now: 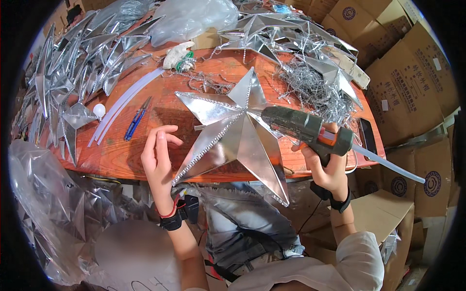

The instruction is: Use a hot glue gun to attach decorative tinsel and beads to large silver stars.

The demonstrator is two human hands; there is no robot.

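Observation:
My right hand (330,165) is wrapped around the grip of a dark green hot glue gun (291,122). A long translucent glue stick (388,162) sticks out of its back end. The gun's nozzle points left, at the middle of a silver foil star (238,138), which is tilted up at the table's near edge. Silver beaded trim runs along some of the star's ridges. Just left of the star, my left hand (160,150) is open, its fingers apart and bent toward the star with nothing in them.
On the wooden table (116,153) lie blue-handled tweezers (136,121), spare glue sticks (124,99), a glove (177,56), a phone (368,136) and tangled silver trim (318,85). Silver stars (73,82) crowd the left. Cardboard boxes (407,87) stand at right.

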